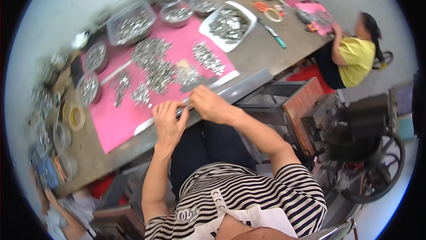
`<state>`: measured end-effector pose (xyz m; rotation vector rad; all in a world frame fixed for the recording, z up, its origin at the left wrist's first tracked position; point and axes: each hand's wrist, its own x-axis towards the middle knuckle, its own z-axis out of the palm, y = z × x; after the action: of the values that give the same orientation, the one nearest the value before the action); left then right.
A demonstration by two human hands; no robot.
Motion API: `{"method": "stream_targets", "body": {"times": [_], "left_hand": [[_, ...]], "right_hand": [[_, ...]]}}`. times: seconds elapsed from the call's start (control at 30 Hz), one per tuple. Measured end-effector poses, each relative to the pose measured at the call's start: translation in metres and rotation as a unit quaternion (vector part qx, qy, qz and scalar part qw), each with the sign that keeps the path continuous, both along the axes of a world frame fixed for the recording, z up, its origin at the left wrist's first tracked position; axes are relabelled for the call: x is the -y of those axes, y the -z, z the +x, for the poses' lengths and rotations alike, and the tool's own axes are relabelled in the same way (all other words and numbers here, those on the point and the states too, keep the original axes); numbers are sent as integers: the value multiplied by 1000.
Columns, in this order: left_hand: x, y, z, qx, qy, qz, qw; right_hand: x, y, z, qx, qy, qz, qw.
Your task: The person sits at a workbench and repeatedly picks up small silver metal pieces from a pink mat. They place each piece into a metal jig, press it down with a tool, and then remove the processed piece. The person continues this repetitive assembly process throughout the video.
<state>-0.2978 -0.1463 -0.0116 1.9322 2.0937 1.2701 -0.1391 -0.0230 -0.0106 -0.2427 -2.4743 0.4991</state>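
As loose silver metal parts lie spread on pink sheeting, likely for easy reach, the curled left hand and right hand pinch a half-hidden metallic piece beside the worktable.

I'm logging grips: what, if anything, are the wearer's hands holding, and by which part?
The left hand and right hand meet, fingers bent, seemingly around a small silvery piece; which part each grips cannot be told.

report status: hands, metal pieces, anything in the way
Left hand, right hand together at near edge of pink sheet, grip blurred. Silver pieces heaped on it. Nothing visibly blocking.
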Motion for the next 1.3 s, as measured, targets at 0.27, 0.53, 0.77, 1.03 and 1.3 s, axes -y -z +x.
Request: {"method": "stream_targets", "body": {"times": [0.27,0.53,0.77,1.03,1.3], "left_hand": [[-1,-12,2,-6,21,-27,999],[-3,-22,15,26,39,29,998],[2,-9,23,322,34,-31,946],[11,-16,24,618,129,-38,775],[13,-10,25,638,157,-50,752]], "right_hand": [[-1,-6,6,-30,23,-43,998],[3,-20,10,-87,35,-141,986],[14,-27,12,-124,26,-212,969],[23,-45,24,-145,-26,-331,932],[25,-38,26,-148,-16,-306,940]]}}
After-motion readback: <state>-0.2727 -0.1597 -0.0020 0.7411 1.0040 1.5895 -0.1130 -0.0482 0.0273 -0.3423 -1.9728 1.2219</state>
